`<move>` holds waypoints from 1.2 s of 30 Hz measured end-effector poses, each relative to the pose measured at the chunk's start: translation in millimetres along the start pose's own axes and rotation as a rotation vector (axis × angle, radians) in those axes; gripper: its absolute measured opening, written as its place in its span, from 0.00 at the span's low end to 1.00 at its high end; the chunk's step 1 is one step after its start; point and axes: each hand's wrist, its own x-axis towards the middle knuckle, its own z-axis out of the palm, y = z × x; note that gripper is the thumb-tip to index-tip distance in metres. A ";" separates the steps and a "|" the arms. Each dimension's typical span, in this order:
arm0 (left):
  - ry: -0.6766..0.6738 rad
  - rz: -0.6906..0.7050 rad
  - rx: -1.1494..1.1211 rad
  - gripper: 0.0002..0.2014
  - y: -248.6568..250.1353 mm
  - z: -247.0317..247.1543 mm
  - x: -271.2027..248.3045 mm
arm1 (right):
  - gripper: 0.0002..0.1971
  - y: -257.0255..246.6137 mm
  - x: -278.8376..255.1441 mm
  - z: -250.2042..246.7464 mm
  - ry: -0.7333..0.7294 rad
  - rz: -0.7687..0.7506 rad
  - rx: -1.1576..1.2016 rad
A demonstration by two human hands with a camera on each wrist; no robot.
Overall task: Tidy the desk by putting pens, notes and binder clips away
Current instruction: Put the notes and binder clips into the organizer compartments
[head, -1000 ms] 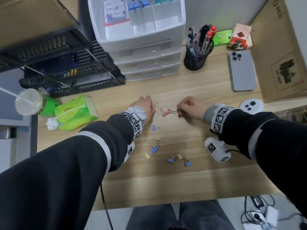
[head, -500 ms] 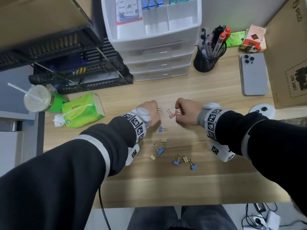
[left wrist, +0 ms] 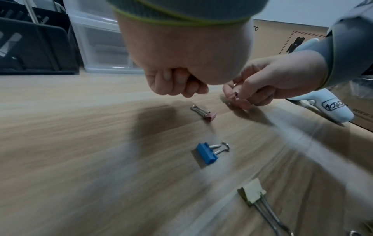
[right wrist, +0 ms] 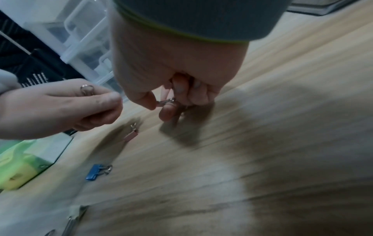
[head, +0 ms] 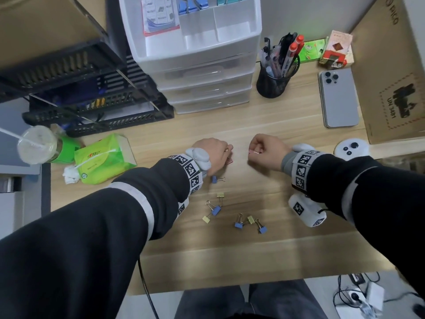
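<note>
My left hand (head: 226, 153) grips a binder clip; its wire loop (right wrist: 87, 89) sticks out above the curled fingers. My right hand (head: 251, 153) pinches a small pink clip (head: 254, 152) between thumb and forefinger, just above the desk. Another pink clip (left wrist: 207, 114) lies on the wood below my left hand. Nearer to me lie a blue clip (head: 215, 179) and several more blue and yellow clips (head: 239, 224). The white drawer unit (head: 197, 72) stands at the back; its top tray holds notes (head: 158, 14) and blue clips (head: 190, 5).
A black mesh pen cup (head: 273, 81) full of pens stands right of the drawers. A phone (head: 338, 97), a cardboard box (head: 395, 77) and a white controller (head: 351, 147) are on the right. On the left are a green tissue pack (head: 103, 157), a lidded cup (head: 36, 143) and black trays (head: 92, 111).
My right hand has picked one of the two pink clips off the desk and drawn away from the left hand. The left hand still holds its clip, now over the other pink clip.
</note>
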 end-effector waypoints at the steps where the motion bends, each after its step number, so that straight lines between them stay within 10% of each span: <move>1: -0.023 -0.003 -0.026 0.12 -0.3 0.7 1.3 | 0.05 2.6 -1.9 -2.3 -0.007 0.016 0.057; 15: -0.167 0.258 -0.003 0.16 -5.1 0.8 -0.8 | 0.06 -2.3 -5.9 -13.4 -0.020 0.295 0.519; 27: 0.078 0.184 -0.146 0.09 18.5 -15.0 -6.5 | 0.08 -13.2 -6.5 -0.2 -0.181 0.737 1.352; 36: 0.083 0.256 -0.345 0.11 47.7 -62.4 -18.4 | 0.17 -74.3 -20.9 -6.1 -0.297 0.491 1.461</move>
